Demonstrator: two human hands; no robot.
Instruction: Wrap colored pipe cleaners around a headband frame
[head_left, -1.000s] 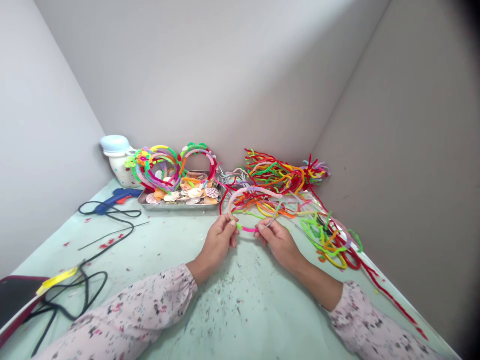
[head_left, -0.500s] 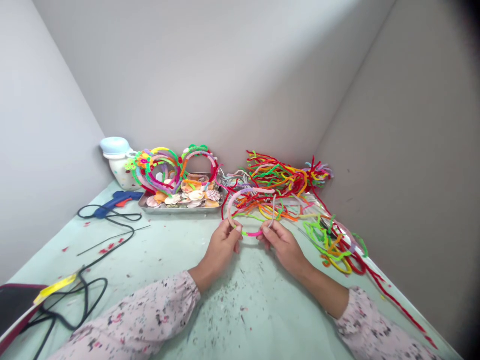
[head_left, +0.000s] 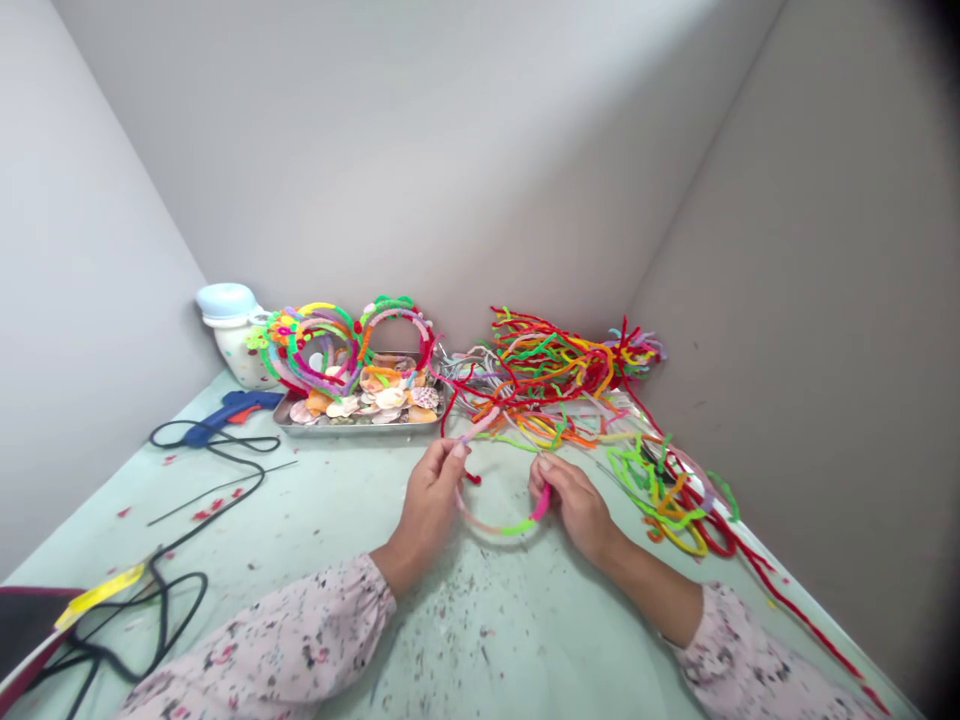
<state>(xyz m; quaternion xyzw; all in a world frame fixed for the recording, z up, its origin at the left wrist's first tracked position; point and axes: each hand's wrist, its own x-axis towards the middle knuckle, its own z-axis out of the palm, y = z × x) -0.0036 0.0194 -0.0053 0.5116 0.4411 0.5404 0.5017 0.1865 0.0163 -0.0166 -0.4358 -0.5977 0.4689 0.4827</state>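
Between my hands hangs a headband (head_left: 499,531) wrapped in pink, peach, green and magenta fuzzy pipe cleaner, its curve dipping toward me. My left hand (head_left: 429,497) is closed around one side, and a pale pink and lilac end sticks out above the fingers. My right hand (head_left: 576,500) pinches the magenta end. A short red pipe cleaner tip (head_left: 472,479) shows beside my left fingers. Both hands are above the pale green tabletop (head_left: 480,640).
A metal tray (head_left: 360,428) of seashells stands behind, with several finished headbands (head_left: 396,308) on it. A blue glue gun (head_left: 225,412) and its black cord (head_left: 169,590) lie left, near a white jar (head_left: 238,345). Bunched pipe cleaners (head_left: 559,350) lie at the back right.
The headband has turned over: its curve now faces down toward me instead of up. My left hand has shifted along it, and my right hand now grips the magenta end.
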